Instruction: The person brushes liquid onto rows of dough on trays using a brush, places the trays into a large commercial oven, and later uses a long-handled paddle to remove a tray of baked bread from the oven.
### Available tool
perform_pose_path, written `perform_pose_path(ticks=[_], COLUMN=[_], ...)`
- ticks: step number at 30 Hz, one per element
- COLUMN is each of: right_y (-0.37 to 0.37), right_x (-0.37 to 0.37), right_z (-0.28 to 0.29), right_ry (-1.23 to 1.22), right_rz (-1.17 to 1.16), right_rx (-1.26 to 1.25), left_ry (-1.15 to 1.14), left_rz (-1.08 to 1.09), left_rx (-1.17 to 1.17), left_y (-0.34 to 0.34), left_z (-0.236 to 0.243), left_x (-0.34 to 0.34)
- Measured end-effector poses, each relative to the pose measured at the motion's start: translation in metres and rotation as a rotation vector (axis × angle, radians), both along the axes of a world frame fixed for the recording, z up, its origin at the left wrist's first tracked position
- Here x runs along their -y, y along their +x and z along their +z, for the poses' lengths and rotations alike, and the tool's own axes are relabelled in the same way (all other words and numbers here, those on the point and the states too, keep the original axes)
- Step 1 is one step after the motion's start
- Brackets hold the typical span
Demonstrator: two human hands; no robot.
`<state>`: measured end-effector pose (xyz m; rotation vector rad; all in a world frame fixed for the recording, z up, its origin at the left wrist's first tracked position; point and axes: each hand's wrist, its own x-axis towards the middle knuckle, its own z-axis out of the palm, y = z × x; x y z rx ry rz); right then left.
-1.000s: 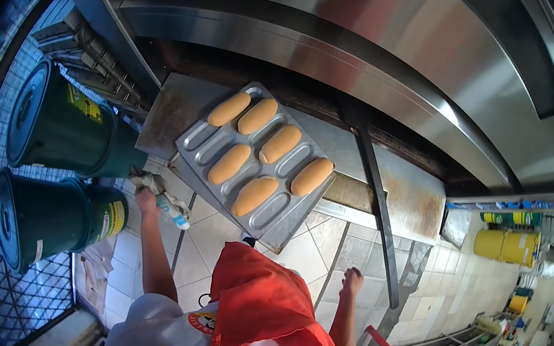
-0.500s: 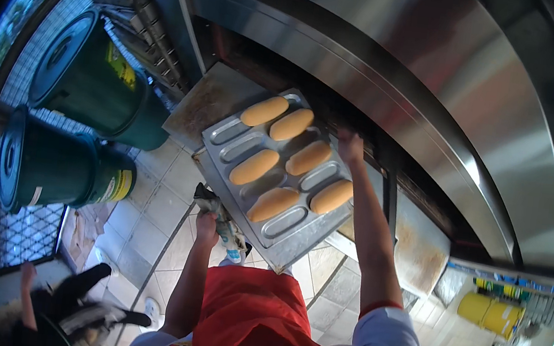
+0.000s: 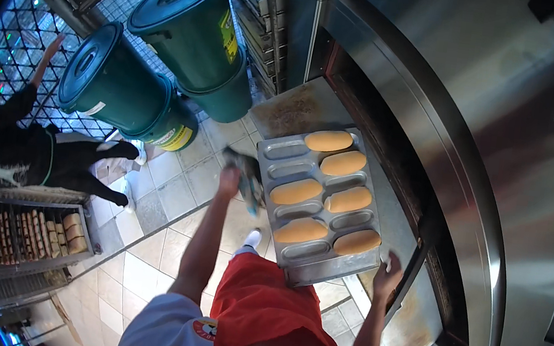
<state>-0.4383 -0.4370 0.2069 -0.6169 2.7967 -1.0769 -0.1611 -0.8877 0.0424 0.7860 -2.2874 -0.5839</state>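
Note:
A metal bun pan [image 3: 287, 150] with oblong hollows rests on a worn metal ledge [image 3: 290, 114] in front of the oven. Several long golden bread rolls [image 3: 295, 192] sit in some hollows; others are bare. My left hand [image 3: 228, 182] is closed around a crumpled dark patterned cloth [image 3: 248, 168], held just left of the pan and blurred by motion. By the pan's near right corner is my right hand [image 3: 387, 276], fingers apart and loosely bent. It holds nothing that I can see, and a dark metal bar [image 3: 409, 279] stands right beside it.
The oven's curved steel front [image 3: 456, 147] rises on the right. Two lidded green bins [image 3: 199, 42] stand at the far left. A person in dark clothes [image 3: 23, 152] is at the left by the grille, above a rack of bread [image 3: 41, 230].
My view has turned, shifting the whole scene. My right hand has moved from the pan's oven side back to its near right corner. My left hand still grips the cloth.

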Motion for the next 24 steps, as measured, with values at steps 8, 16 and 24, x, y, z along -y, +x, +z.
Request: perform_pose_path(ticks=[8, 16, 24], right_y=[0.198, 0.357, 0.468], right_x=[-0.080, -0.080, -0.135], right_z=[-0.078, -0.082, -0.104], right_ry=[-0.235, -0.188, 0.029], right_rz=[-0.713, -0.875, -0.661], right_rx=[1.095, 0.742, 0.900], left_ry=[0.254, 1.039, 2.438], left_rz=[-0.311, -0.072, -0.290], left_rx=[0.531, -0.217, -0.560], left_y=[-0.128, -0.022, 0.077], left_z=[-0.039, 0.002, 0.011], left_x=[0.155, 0.134, -0.061])
